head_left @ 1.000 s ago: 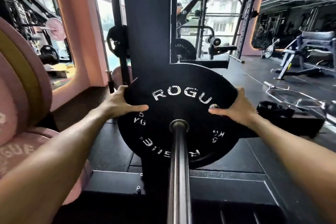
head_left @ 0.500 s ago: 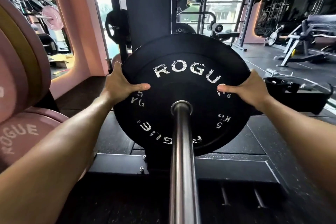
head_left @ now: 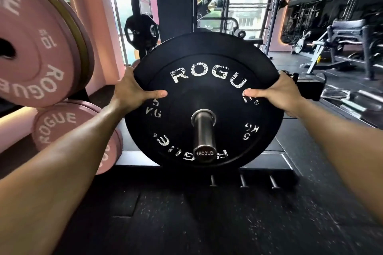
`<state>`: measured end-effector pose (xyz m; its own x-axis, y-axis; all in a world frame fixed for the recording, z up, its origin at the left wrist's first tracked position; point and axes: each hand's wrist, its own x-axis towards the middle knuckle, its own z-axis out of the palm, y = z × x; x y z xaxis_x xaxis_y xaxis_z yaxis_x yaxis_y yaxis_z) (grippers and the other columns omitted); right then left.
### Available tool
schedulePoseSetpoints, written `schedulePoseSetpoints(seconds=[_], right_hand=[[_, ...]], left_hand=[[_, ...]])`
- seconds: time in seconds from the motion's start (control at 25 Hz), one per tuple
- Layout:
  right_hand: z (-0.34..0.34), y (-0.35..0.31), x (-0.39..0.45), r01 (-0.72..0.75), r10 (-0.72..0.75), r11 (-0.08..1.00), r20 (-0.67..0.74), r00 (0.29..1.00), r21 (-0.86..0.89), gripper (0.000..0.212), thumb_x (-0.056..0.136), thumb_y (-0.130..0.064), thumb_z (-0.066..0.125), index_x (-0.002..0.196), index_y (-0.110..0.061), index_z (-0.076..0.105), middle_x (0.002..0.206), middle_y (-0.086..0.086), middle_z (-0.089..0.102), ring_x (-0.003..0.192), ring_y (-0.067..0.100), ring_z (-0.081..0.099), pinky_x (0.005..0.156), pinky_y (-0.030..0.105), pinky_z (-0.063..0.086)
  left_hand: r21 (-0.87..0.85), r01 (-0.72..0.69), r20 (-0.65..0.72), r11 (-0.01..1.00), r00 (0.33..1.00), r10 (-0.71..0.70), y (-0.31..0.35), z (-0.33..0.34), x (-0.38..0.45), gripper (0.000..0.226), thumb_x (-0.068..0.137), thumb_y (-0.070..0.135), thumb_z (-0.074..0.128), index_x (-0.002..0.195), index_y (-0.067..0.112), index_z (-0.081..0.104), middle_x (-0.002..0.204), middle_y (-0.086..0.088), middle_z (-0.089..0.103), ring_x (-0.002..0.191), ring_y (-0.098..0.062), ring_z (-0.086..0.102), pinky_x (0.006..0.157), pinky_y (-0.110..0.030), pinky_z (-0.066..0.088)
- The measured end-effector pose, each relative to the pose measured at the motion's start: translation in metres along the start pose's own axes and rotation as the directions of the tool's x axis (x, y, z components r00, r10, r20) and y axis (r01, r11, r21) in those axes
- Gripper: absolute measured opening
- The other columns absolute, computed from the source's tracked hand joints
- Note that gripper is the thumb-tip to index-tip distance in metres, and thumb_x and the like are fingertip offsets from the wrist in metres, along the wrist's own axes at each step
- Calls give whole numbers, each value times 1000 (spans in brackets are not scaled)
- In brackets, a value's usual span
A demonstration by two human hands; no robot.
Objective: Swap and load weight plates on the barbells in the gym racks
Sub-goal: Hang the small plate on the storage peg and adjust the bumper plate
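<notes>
- Left hand (head_left: 132,91) and right hand (head_left: 277,94) clamped on opposite rims of plate (head_left: 204,97), thumbs on its face, fingers wrapped behind the edge.
- Plate upright, face to camera, threaded on sleeve (head_left: 204,132); sleeve end cap just proud of the face.
- Sleeve axis running straight toward camera, so any slide goes along that line; hands about equally near.
- Hidden: fingers, bar beyond plate, any collar or second plate behind.
- Pink plates (head_left: 41,47) racked left; background blurred.
</notes>
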<state>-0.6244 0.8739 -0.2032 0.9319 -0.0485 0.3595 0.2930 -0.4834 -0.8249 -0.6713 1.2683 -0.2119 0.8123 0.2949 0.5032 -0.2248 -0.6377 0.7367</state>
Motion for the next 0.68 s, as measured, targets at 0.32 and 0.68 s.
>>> schedulePoseSetpoints(seconds=[0.32, 0.68], right_hand=[[-39, -32, -109, -42, 41, 999, 45, 998, 29, 86, 37, -46, 98, 114, -25, 64, 109, -9, 71, 105, 13, 65, 97, 34, 50], [-86, -101, -179, 19, -19, 1000, 95, 995, 4, 69, 35, -48, 96, 98, -32, 73, 93, -18, 74, 91, 5, 68, 74, 23, 52]], left_hand=[[-71, 55, 55, 996, 997, -51, 44, -57, -97, 86, 41, 50, 97, 110, 34, 47, 97, 25, 60, 97, -9, 60, 84, -26, 46], [-217, 81, 80, 973, 995, -64, 110, -125, -146, 83, 41, 21, 100, 113, 17, 58, 99, 5, 72, 91, -14, 70, 73, -25, 57]])
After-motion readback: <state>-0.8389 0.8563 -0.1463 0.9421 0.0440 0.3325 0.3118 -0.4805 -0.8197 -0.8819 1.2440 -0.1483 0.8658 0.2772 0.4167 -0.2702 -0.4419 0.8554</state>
